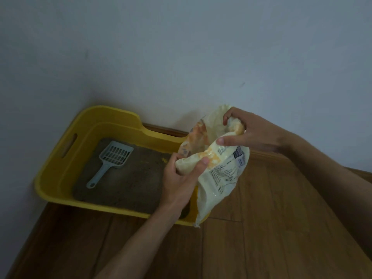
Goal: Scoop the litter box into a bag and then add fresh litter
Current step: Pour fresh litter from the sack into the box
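Left hand bunches the near edge of the bag; right hand pinches its far top. Soft, crinkly, likely slippery, it hangs over the litter box at its right end; gathered folds hold best. Scoop lies left inside.

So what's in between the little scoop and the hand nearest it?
Only litter in the yellow box: the head view shows a bare stretch from the scoop to the left hand gripping the bag.

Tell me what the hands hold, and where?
The cream bag, at its open top: left hand on the near edge, right hand on the far edge.
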The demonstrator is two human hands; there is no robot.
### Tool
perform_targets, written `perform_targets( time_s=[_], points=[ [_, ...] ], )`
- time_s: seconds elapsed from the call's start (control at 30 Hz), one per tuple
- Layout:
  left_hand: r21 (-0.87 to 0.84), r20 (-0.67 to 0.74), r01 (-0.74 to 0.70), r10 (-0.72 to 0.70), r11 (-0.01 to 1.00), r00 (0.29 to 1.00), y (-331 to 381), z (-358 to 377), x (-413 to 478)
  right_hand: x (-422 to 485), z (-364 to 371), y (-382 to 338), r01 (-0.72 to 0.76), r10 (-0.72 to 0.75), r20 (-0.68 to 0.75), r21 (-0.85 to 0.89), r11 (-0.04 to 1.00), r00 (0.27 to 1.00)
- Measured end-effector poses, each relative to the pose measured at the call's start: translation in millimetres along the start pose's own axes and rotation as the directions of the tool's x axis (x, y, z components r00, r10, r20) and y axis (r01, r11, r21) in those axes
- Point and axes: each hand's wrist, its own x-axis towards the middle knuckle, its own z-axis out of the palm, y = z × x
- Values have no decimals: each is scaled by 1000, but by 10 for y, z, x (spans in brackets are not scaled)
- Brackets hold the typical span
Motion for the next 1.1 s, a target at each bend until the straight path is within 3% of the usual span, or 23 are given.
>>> perform_targets(
  time_s=[0.3,0.7,1.1],
  points=[
    [-25,11,-73,74,997,997,-51,66,-50,-152,-27,-20,10,-10,-34,6,1000,999],
    [-173,89,120,-105,978,990,-87,266,-220,-146,-214,-261,-53,66,95,-125,991,993],
    [-197,49,206,-201,958,978,-177,188,-107,77,-27,-226,-114,125,130,-90,989,984]
  ],
)
